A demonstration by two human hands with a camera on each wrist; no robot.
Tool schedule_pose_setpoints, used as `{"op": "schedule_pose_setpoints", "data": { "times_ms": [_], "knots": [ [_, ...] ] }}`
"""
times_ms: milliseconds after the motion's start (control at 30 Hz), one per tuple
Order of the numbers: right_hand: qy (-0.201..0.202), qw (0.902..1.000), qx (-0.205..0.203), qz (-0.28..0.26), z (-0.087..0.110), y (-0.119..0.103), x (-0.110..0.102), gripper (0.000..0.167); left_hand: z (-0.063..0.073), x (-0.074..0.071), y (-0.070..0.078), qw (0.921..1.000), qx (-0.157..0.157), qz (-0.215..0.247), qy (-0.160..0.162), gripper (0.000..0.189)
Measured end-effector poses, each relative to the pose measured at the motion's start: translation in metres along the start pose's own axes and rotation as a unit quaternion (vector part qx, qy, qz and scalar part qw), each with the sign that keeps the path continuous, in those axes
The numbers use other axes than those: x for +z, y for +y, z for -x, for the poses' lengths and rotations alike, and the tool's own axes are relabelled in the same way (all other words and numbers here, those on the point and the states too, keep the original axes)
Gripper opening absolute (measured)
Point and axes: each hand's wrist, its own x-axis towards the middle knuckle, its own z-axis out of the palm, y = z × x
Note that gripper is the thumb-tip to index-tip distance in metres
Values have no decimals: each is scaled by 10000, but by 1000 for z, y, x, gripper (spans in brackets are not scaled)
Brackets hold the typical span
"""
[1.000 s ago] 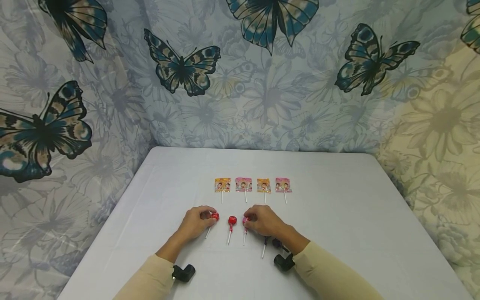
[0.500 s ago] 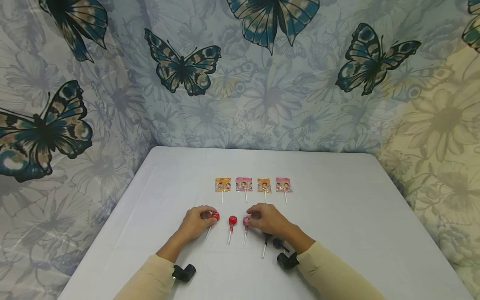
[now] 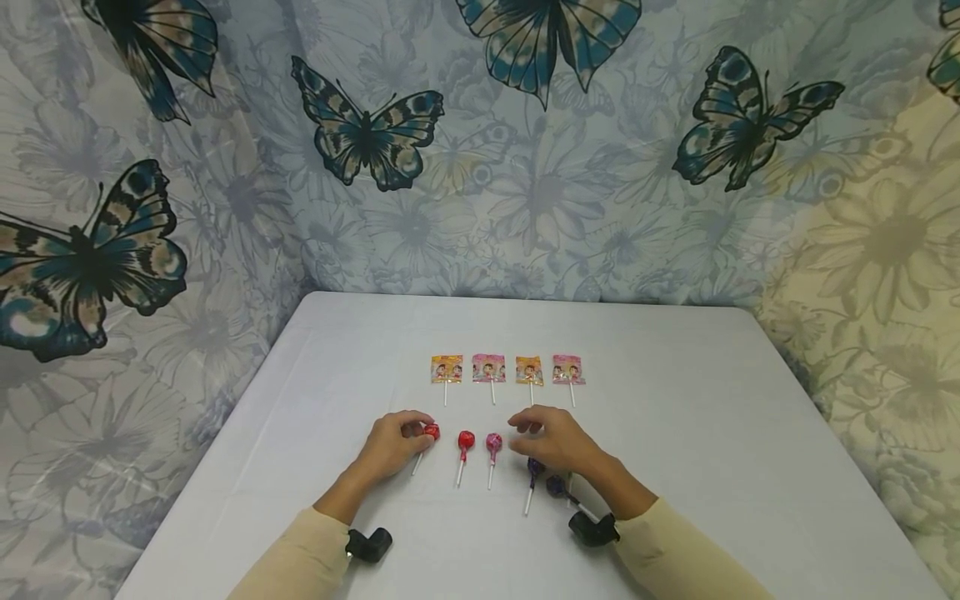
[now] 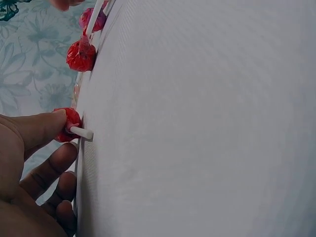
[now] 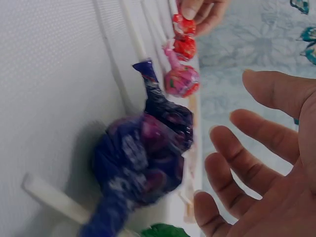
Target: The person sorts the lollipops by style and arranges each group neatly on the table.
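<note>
Two purple lollipops (image 5: pixel 140 160) by right hand (image 3: pixel 561 440): right wrist view, not left.

head: soft light, backdrop (image 3: pixel 885 237) yellowish rightward | left wrist: dim | right wrist: nearest lollipop (image 5: pixel 140 160) blurred

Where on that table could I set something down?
White table lies bare right of the right hand, left of the left hand, and behind the far lollipop row. It's crowded between the hands, with a red lollipop and pink lollipop, and dark lollipops beside the right.
</note>
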Motion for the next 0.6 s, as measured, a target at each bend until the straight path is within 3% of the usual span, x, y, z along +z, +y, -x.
{"op": "schedule_pose_setpoints", "data": {
  "times_ms": [600],
  "knots": [
    [142, 9995, -228, 152, 29, 12, -14, 31, 0, 0, 0, 10000, 2, 1, 16, 21]
  ]
}}
